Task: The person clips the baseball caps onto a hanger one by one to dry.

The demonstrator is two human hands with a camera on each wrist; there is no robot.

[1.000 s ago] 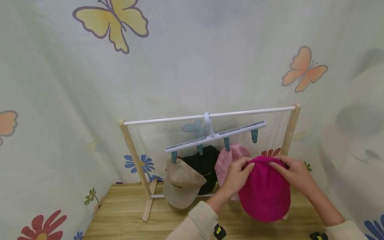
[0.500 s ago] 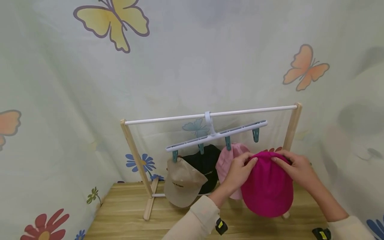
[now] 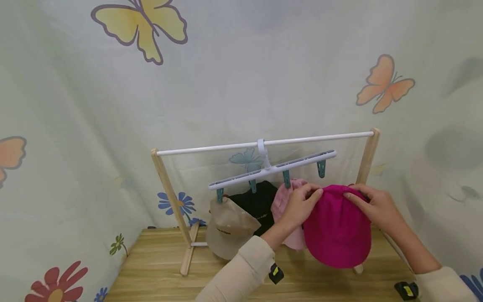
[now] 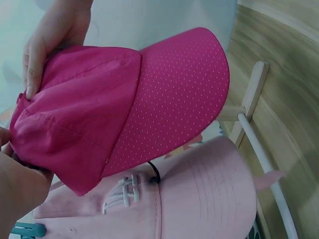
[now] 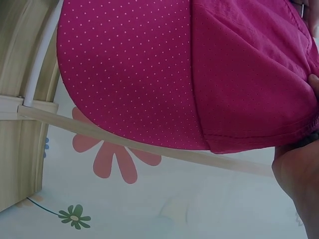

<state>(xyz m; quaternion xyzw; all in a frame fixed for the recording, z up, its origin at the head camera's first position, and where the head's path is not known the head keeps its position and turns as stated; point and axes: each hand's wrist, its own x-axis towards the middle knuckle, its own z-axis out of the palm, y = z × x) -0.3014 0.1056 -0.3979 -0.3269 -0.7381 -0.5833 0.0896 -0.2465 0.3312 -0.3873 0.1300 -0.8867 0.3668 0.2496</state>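
A magenta baseball cap (image 3: pixel 337 230) with a white-dotted brim (image 4: pixel 174 94) hangs brim-down between both hands. My left hand (image 3: pixel 300 205) pinches the upper left of its crown. On the upper right, my right hand (image 3: pixel 377 207) pinches the fabric between thumb and fingers. Above the cap, a green clip (image 3: pixel 321 169) dangles with nothing in it from the right end of the white hanger (image 3: pixel 271 169). Just left of the magenta cap hangs a light pink cap (image 3: pixel 279 201), partly hidden by my left hand, under another green clip (image 3: pixel 286 179).
A beige cap (image 3: pixel 228 228) and a black cap (image 3: pixel 264 199) hang from the hanger's left clips. The hanger hooks over the white rod (image 3: pixel 211 149) of a wooden rack (image 3: pixel 170 197) on a wood-grain table (image 3: pixel 151 260). A patterned curtain (image 3: pixel 264 84) stands behind.
Both hands have lifted the magenta cap slightly and shifted it a little to the right. Their pinching grips stay the same, and the other caps stay on the hanger.
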